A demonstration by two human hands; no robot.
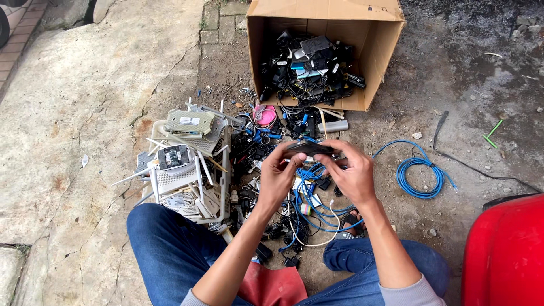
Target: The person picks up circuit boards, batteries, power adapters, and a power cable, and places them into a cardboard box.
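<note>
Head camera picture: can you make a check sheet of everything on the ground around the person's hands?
Surface: cracked concrete ground, dirt to the right.
Job's things: small dark flat device, held between left hand and right hand.
Clutter: pile of white routers with antennas; tipped cardboard box full of black adapters; loose plugs by the knees.
Grippers: both hands pinch the device at its ends.
Cables: coiled blue cable lies apart on the dirt; tangled blue and white wires lie under the hands.
Surroundings: red plastic object at right; brick edging at top left.
</note>
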